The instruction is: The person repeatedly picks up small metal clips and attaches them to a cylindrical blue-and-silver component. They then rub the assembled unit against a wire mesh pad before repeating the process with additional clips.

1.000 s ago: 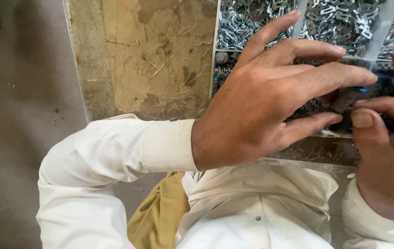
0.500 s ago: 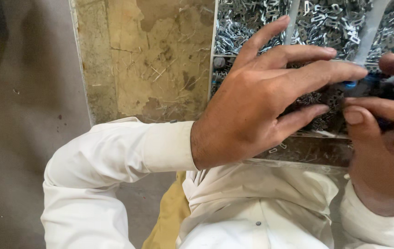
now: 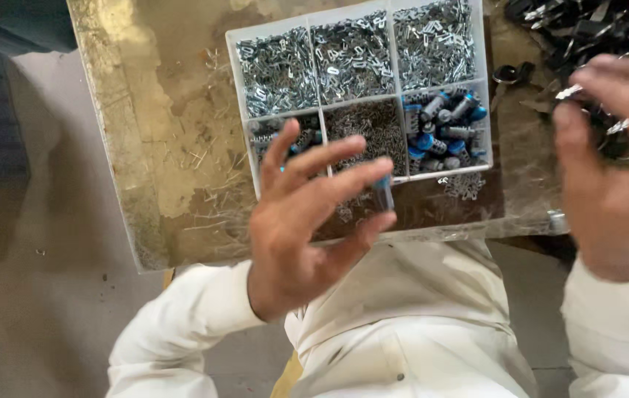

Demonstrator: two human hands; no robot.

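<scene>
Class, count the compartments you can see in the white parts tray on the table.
6 in the white parts tray: three along the far row, three along the near row. The left hand partly covers the near-left one.
</scene>
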